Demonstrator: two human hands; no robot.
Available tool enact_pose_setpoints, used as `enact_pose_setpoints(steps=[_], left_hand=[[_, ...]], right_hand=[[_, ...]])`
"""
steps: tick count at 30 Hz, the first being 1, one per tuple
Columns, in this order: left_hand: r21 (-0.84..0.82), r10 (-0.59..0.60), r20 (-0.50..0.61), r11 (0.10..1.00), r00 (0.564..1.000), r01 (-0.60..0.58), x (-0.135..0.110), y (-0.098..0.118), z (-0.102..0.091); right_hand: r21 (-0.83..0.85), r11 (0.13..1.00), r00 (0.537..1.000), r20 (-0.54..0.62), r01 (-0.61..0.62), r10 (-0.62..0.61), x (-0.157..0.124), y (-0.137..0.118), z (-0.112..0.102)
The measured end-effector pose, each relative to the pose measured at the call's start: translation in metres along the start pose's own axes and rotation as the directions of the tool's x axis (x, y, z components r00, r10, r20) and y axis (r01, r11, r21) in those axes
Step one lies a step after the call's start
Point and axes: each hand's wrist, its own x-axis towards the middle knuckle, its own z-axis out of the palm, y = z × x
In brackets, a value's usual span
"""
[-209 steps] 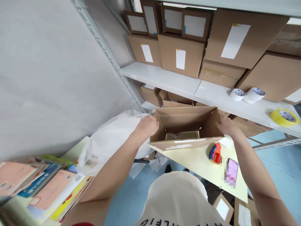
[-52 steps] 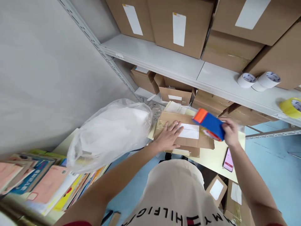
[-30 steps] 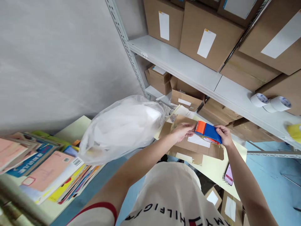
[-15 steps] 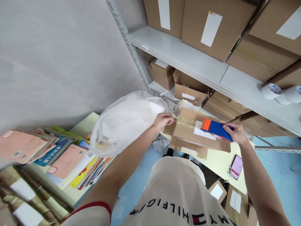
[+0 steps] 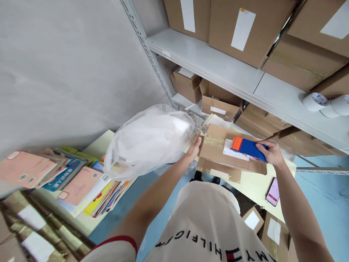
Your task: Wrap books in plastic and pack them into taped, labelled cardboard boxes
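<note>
A closed cardboard box (image 5: 218,158) with a white label lies on the pale yellow table (image 5: 253,187). My right hand (image 5: 271,153) is shut on a blue and orange tape dispenser (image 5: 247,147), held over the box top near the label. My left hand (image 5: 195,145) presses against the box's left end, fingers together, beside a big clear plastic bag (image 5: 148,140) of white stuff. Shiny tape shows on the box's left part.
A phone (image 5: 272,191) lies on the table's right part. Grey shelving (image 5: 231,78) behind holds labelled cartons and white tape rolls (image 5: 316,102). Stacked colourful books (image 5: 73,182) sit at left. More cartons (image 5: 252,220) stand on the blue floor.
My left hand had pulled a strip of tape from the dispenser towards the left; now it has dropped onto the box's left end. The dispenser stays over the box.
</note>
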Motion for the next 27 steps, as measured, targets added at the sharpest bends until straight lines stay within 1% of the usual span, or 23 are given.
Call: enact_pose_setpoints(steps=[1,2,3,4,5,6,7,8,9,10,11,12,13,14,15,17,19,21,24,25,27], left_hand=[[-0.109,0.014,0.036,0.994,0.999,-0.010,-0.002,-0.003,0.005],[-0.181,0.024,0.070,0.983,0.997,-0.011,-0.004,-0.005,0.008],[-0.205,0.033,0.104,0.979,0.994,-0.011,-0.006,-0.005,0.009],[-0.175,0.042,0.134,0.984,0.990,-0.018,-0.008,-0.003,0.007],[-0.102,0.048,0.155,0.994,0.987,-0.032,-0.009,0.001,0.004],[0.003,0.058,0.166,0.998,0.984,-0.059,-0.011,0.006,0.000],[0.129,0.091,0.172,0.985,0.981,-0.114,-0.012,0.014,-0.004],[0.263,0.153,0.185,0.944,0.971,-0.199,-0.014,0.023,-0.007],[0.389,0.233,0.222,0.869,0.947,-0.305,-0.015,0.032,-0.008],[0.495,0.311,0.286,0.762,0.906,-0.418,-0.016,0.042,-0.007],[0.572,0.350,0.371,0.643,0.860,-0.508,-0.017,0.051,-0.003],[0.625,0.348,0.450,0.536,0.823,-0.568,-0.018,0.060,0.002],[0.661,0.316,0.510,0.451,0.800,-0.600,-0.019,0.066,0.008],[0.691,0.272,0.543,0.393,0.795,-0.607,-0.019,0.070,0.014],[0.719,0.232,0.551,0.355,0.801,-0.597,-0.020,0.073,0.019],[0.766,0.186,0.529,0.315,0.828,-0.560,-0.022,0.073,0.026],[0.792,0.173,0.504,0.298,0.846,-0.533,-0.023,0.070,0.027],[0.803,0.174,0.492,0.289,0.853,-0.522,-0.022,0.067,0.025],[0.809,0.169,0.494,0.269,0.853,-0.522,-0.021,0.066,0.020],[0.811,0.161,0.499,0.259,0.852,-0.524,-0.021,0.067,0.019],[0.821,0.135,0.503,0.235,0.854,-0.520,-0.020,0.071,0.018]], right_hand=[[0.000,1.000,1.000,0.005,0.005,-0.005,-0.001,0.000,0.001],[-0.002,1.000,1.000,0.009,0.007,-0.007,-0.001,0.000,0.001],[-0.004,1.000,1.000,0.009,0.006,-0.006,-0.001,0.000,0.001],[-0.005,1.000,1.000,0.009,0.004,-0.004,-0.001,0.000,0.002],[-0.004,1.000,1.000,0.013,0.001,-0.001,-0.001,0.000,0.001],[-0.002,1.000,1.000,0.023,-0.001,0.001,-0.001,0.000,0.001],[0.000,1.000,0.999,0.037,-0.002,0.002,0.000,0.000,0.000],[0.001,1.000,0.999,0.052,-0.004,0.004,0.001,0.000,-0.001],[0.000,1.000,0.998,0.063,-0.006,0.006,0.002,0.000,-0.002],[-0.003,1.000,0.997,0.071,-0.009,0.009,0.003,0.000,-0.003],[-0.007,1.000,0.997,0.073,-0.013,0.014,0.004,-0.001,-0.004],[-0.013,1.000,0.997,0.077,-0.017,0.018,0.006,-0.002,-0.004],[-0.020,1.000,0.996,0.086,-0.018,0.020,0.007,-0.004,-0.004],[-0.030,0.999,0.994,0.104,-0.016,0.019,0.009,-0.007,-0.003],[-0.046,0.999,0.992,0.127,-0.011,0.017,0.010,-0.010,-0.004],[-0.093,0.996,0.985,0.174,0.004,0.012,0.013,-0.015,-0.009],[-0.141,0.990,0.978,0.206,0.013,0.016,0.012,-0.013,-0.024],[-0.182,0.983,0.976,0.212,0.000,0.040,0.007,0.001,-0.051],[-0.224,0.972,0.979,0.171,-0.070,0.110,-0.009,0.041,-0.100],[-0.219,0.971,0.980,0.148,-0.098,0.132,-0.015,0.057,-0.113],[-0.178,0.974,0.979,0.119,-0.141,0.164,-0.023,0.084,-0.129]])
